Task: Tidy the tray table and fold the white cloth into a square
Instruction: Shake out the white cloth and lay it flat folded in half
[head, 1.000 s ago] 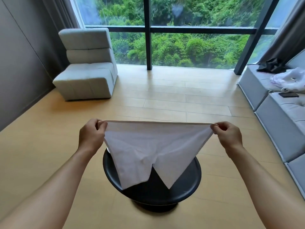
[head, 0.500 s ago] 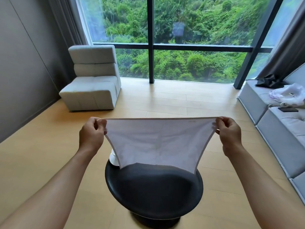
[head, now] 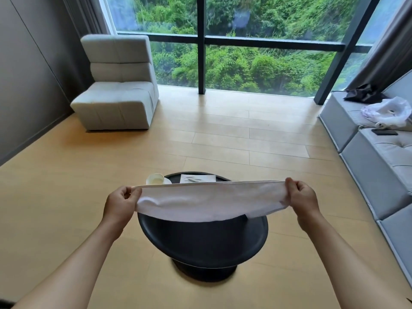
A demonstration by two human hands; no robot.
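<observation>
I hold the white cloth stretched flat and nearly level above the round black tray table. My left hand pinches its left end and my right hand pinches its right end. The cloth's loose edge sags toward me and covers the table's middle. Behind the cloth, at the table's far rim, stands a small white cup, and to its right a white printed card lies flat.
A pale armchair stands at the back left by the window. A grey sofa runs along the right with a plastic bag, dark clothing and a phone on it. Wooden floor surrounds the table.
The cloth hung down from my hands as a drooping sheet; now it is swung up nearly level and lower over the table. The cup and card have come into view behind it.
</observation>
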